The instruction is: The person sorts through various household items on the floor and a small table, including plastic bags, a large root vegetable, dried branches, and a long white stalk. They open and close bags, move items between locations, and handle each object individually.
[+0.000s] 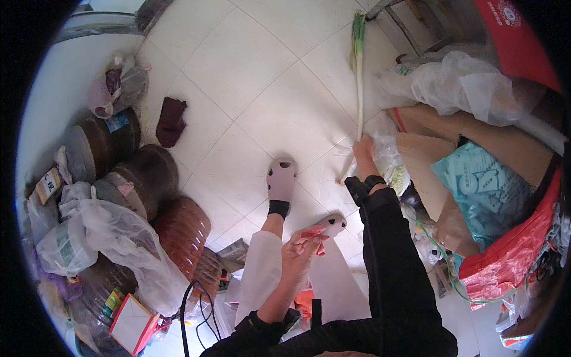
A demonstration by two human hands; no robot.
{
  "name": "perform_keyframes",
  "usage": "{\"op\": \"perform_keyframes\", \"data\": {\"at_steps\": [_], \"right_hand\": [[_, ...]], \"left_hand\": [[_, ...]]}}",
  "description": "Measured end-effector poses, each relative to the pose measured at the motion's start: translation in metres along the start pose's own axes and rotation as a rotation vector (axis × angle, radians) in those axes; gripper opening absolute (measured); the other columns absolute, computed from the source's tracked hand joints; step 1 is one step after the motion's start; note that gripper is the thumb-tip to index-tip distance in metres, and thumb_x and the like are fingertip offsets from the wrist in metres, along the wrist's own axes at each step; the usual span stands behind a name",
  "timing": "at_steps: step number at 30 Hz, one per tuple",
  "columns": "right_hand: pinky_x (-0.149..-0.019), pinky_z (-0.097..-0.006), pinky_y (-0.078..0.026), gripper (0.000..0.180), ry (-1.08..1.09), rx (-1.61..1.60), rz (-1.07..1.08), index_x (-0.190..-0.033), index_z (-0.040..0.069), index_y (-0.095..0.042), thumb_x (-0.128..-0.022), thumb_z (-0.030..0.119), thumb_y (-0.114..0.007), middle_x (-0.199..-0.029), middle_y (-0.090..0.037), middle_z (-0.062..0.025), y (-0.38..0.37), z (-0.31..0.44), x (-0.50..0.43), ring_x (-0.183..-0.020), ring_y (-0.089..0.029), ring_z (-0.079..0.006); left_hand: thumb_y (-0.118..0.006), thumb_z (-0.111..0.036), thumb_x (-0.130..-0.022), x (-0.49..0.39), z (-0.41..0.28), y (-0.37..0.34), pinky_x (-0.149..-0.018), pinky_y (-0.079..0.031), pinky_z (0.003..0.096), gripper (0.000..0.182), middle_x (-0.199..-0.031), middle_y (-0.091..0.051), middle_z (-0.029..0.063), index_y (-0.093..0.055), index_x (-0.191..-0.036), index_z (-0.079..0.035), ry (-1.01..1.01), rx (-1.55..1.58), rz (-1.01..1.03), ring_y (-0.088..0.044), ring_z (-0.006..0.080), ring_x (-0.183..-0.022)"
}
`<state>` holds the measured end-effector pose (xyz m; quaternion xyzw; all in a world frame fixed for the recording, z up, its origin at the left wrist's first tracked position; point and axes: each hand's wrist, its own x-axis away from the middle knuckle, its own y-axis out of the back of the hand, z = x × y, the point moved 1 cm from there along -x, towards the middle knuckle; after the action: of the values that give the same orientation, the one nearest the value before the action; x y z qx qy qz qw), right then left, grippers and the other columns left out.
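A long leek (pixel 359 85) runs over the tiled floor, its green top pointing away from me and its root end near my right wrist. My right hand (pixel 365 151) reaches down and grips its white stalk toward the root end. Against that hand lies a clear plastic bag (pixel 389 154), with something pale green inside. My left hand (pixel 299 256) is raised in front of my legs with its fingers curled. Reddish patches show at its fingertips; whether it holds a small thing there I cannot tell.
At right stand a cardboard box (pixel 424 156), a teal plastic bag (pixel 482 183) and a red bag (pixel 508 259). Large brown plastic jugs (pixel 183 236) and a white plastic bag (pixel 129 241) crowd the left. A dark maroon cloth (pixel 171 122) lies on the floor tiles (pixel 250 80).
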<state>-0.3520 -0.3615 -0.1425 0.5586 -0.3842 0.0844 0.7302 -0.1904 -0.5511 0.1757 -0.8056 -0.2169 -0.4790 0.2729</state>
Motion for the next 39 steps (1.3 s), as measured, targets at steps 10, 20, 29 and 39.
{"op": "perform_keyframes", "data": {"at_steps": [10,20,29,39], "right_hand": [[-0.082,-0.0516,-0.052,0.041,0.164,0.002,0.041,-0.11,0.001,-0.056,-0.078,0.025,-0.064,-0.096,-0.066,-0.0246,0.004,-0.009,0.061,-0.095,-0.064,-0.0432],[-0.08,-0.0552,-0.049,0.036,0.346,-0.064,0.243,-0.106,0.0,-0.051,-0.078,0.02,-0.063,-0.089,-0.063,-0.0275,0.199,-0.016,0.289,-0.089,-0.062,-0.0464],[-0.076,-0.0548,-0.051,0.031,0.55,-0.096,0.045,-0.111,0.003,-0.05,-0.084,0.019,-0.056,-0.095,-0.063,-0.0233,0.409,-0.018,0.445,-0.085,-0.064,-0.0439],[-0.073,-0.0526,-0.051,0.027,0.415,-0.113,-0.666,-0.11,0.008,-0.058,-0.084,0.015,-0.058,-0.097,-0.063,-0.0202,0.667,-0.043,0.462,-0.08,-0.062,-0.0428]], "left_hand": [[-0.064,-0.019,-0.093,-0.012,0.011,0.0,-0.073,-0.051,0.0276,0.022,-0.106,-0.067,0.0086,-0.064,-0.109,-0.004,-0.058,-0.025,0.032,-0.063,0.0127,-0.089],[-0.065,-0.02,-0.092,0.057,-0.034,0.002,-0.068,-0.054,0.0272,0.02,-0.083,-0.066,0.0012,-0.066,-0.106,-0.005,-0.022,0.015,0.079,-0.067,0.0132,-0.086],[-0.06,-0.015,-0.095,0.187,-0.209,-0.073,-0.069,-0.049,0.0255,0.018,-0.082,-0.063,0.0017,-0.065,-0.107,-0.003,-0.252,-0.07,0.308,-0.061,0.011,-0.082],[-0.056,-0.01,-0.095,0.289,-0.349,-0.178,-0.071,-0.051,0.0285,0.015,-0.118,-0.063,0.0108,-0.063,-0.105,-0.002,-0.469,-0.169,0.595,-0.062,0.0164,-0.096]]}}
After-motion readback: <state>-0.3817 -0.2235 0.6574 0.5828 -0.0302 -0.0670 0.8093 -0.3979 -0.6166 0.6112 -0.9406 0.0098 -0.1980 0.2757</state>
